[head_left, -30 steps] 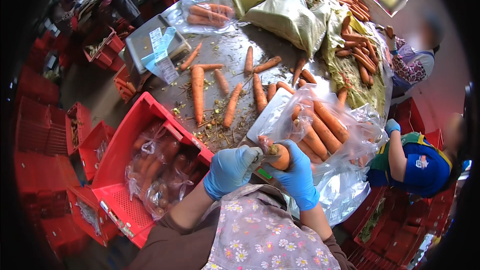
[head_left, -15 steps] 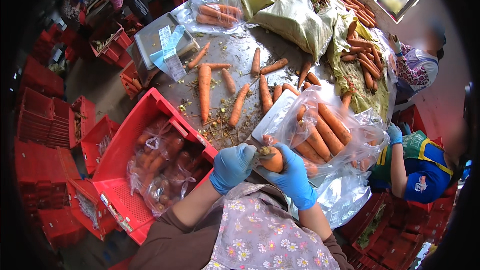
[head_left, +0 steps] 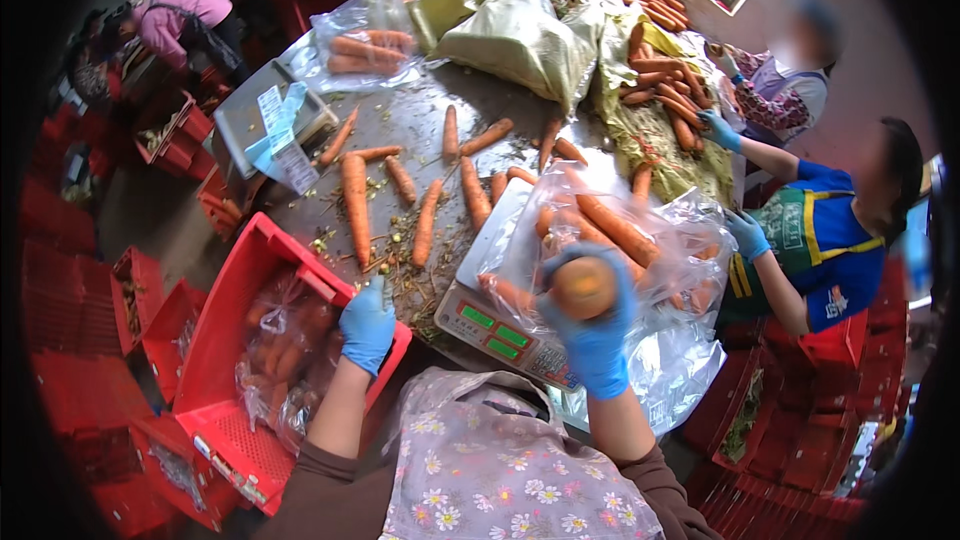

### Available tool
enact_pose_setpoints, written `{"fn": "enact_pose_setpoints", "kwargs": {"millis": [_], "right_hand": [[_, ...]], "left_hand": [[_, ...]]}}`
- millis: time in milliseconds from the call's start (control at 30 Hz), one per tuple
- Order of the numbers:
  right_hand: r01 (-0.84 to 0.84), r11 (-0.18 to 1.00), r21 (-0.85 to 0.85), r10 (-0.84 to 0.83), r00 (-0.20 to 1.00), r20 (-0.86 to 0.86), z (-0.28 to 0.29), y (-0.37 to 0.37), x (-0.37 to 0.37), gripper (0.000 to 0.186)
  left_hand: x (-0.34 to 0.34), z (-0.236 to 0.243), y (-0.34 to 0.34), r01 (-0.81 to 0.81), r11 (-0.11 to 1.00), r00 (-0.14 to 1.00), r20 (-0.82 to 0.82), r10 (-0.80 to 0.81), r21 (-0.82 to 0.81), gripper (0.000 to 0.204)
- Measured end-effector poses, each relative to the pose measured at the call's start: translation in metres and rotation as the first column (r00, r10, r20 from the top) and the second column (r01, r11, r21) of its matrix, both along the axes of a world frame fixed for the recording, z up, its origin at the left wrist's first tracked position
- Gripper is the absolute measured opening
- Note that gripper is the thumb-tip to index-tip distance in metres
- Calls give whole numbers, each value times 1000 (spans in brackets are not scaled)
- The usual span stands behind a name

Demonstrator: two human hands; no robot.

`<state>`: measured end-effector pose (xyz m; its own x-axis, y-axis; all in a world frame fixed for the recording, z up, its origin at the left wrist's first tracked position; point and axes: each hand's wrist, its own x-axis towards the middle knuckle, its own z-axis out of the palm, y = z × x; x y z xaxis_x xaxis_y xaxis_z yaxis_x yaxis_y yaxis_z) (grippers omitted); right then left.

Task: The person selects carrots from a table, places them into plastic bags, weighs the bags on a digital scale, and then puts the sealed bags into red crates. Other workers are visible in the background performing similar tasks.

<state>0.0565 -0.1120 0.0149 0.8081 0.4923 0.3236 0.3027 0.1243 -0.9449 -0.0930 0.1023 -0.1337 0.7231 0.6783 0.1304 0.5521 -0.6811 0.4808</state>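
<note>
My right hand [head_left: 598, 340], in a blue glove, grips a thick carrot [head_left: 583, 288], its cut end facing up, blurred by motion. It is raised over a scale [head_left: 505, 335] with lit green displays. On the scale lies a clear plastic bag [head_left: 690, 250] with several carrots [head_left: 615, 228] in it. My left hand [head_left: 367, 330], also gloved in blue, is closed at the table's near edge, beside the rim of a red crate [head_left: 300, 255]. What its fingers hold is hidden. Bagged carrots [head_left: 285, 350] lie in that crate.
Loose carrots [head_left: 355, 202] and trimmings lie on the metal table [head_left: 320, 202]. Another scale [head_left: 262, 125] and a carrot bag [head_left: 365, 45] stand far left. Behind are woven sacks [head_left: 520, 35] and heaped carrots. A co-worker [head_left: 815, 230] reaches in from the right; red crates surround the table.
My hands have parted: the left moved left toward the red crate, the right carried the carrot over the scale. The scale's displays came into view. The co-worker on the right reaches toward the heap.
</note>
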Motion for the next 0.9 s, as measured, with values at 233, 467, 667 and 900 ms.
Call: {"fn": "enact_pose_setpoints", "kwargs": {"millis": [233, 467, 667, 900], "right_hand": [[263, 873, -410, -151, 947, 285, -20, -13, 89, 40], [454, 603, -656, 10, 818, 575, -103, -26, 114, 46], [567, 687, -455, -207, 753, 625, -71, -36, 86, 42], [557, 808, -195, -465, 804, 370, -36, -61, 40, 32]], "left_hand": [[0, -9, -25, 61, 992, 995, -76, -69, -109, 19], [7, -7, -20, 150, 978, 986, -50, -159, -141, 18], [0, -20, -10, 125, 977, 975, -163, -154, -171, 27], [1, -48, -10, 98, 951, 977, -153, -148, -294, 33]]}}
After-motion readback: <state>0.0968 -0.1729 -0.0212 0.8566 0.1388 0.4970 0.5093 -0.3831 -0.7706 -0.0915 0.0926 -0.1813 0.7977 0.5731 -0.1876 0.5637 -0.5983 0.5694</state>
